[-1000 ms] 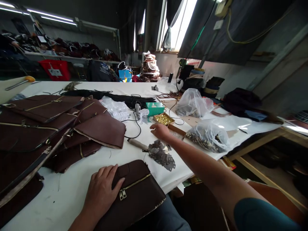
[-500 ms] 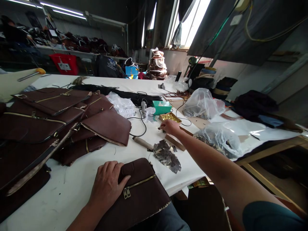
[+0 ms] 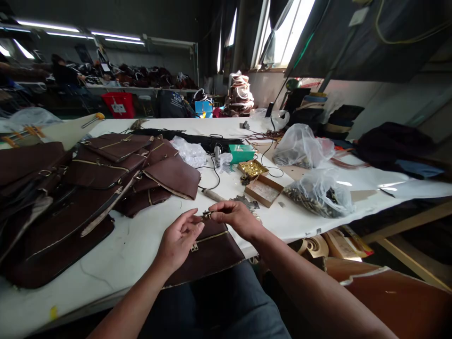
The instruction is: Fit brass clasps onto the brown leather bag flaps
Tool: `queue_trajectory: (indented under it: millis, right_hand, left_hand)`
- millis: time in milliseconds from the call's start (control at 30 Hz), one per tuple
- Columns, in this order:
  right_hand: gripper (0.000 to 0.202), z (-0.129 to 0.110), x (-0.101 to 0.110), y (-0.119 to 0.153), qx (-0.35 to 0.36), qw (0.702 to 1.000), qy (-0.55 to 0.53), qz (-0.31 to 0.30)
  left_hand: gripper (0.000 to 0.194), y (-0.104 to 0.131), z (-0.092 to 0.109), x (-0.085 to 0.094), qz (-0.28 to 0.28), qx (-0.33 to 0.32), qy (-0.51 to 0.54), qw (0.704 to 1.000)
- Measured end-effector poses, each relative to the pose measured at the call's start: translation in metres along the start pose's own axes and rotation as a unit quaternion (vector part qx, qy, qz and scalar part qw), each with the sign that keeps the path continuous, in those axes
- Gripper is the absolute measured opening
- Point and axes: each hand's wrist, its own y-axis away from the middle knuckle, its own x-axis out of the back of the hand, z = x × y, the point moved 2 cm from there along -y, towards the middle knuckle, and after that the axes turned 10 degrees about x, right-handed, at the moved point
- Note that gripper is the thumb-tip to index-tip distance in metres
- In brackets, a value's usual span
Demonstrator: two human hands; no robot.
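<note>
A small metal fitting, too small to name exactly, is pinched between the thumb and fingers of my right hand. My left hand is beside it with fingers bent and apart, their tips close to the fitting; whether they touch it I cannot tell. Under both hands lies a dark brown leather bag piece with a brass zipper and two zipper pulls. Its upper part is hidden by my hands. Thin metal plates and a tool with a pale handle lie just beyond.
Brown leather bag pieces are piled on the left. Ahead stand a box of gold-coloured fittings, a shallow cardboard box and a green box. Plastic bags lie at the right. A person is far back left.
My right hand has come back from beside the box of gold-coloured fittings to above the bag piece, with a small metal fitting. My left hand has lifted off the leather. The view has shifted.
</note>
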Motion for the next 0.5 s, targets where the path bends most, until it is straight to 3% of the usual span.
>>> queue_trajectory:
  millis: [100,200,333,500]
  right_hand:
    - [0.037,0.003,-0.032,0.031,-0.004,0.994,-0.109,0.006]
    - [0.038,0.005,-0.050,0.052,-0.026,0.977,-0.211,0.006]
    - [0.037,0.005,-0.061,0.068,-0.063,0.959,-0.275,-0.003]
    - [0.035,0.003,-0.066,0.078,-0.072,0.950,-0.305,0.010]
  left_hand:
    - [0.054,0.033,0.015,-0.007,0.028,0.011,0.072,0.997]
    - [0.051,0.062,0.019,-0.008,0.076,0.002,0.084,0.994]
    - [0.051,0.090,0.019,-0.007,0.101,-0.001,0.090,0.991]
    - [0.050,0.106,0.022,-0.009,0.121,-0.011,0.064,0.990]
